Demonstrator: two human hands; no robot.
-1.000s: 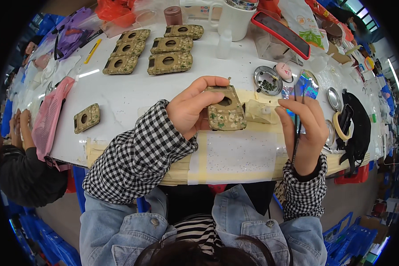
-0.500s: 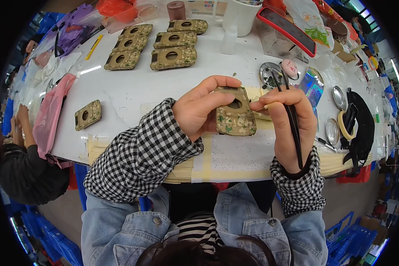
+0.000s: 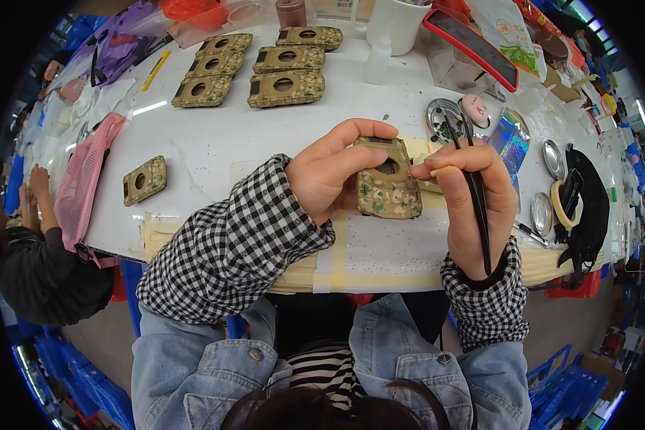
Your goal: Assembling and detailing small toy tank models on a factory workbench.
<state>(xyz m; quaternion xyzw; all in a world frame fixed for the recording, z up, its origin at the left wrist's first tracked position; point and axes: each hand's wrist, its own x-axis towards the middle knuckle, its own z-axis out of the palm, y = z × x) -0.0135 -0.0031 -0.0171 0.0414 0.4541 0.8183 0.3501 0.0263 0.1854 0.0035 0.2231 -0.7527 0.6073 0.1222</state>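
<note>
Left hand (image 3: 330, 175) grips the camo case (image 3: 387, 183); right hand (image 3: 473, 204), just beside it, pinches black tweezers (image 3: 476, 201).

Six camouflage-patterned cases (image 3: 261, 66) lie in rows on the far side of the white worktop (image 3: 208, 143); a seventh case (image 3: 145, 180) sits alone at left; a white cup (image 3: 397, 21) stands far; a pink mesh bag (image 3: 82, 183) drapes the left edge; a tape roll (image 3: 567, 203) lies right.

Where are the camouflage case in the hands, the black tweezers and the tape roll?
camouflage case (image 3: 388, 192), head view, patterned face below its hole
black tweezers (image 3: 478, 208), head view, middle of the shaft
tape roll (image 3: 556, 204), head view, left rim
</note>
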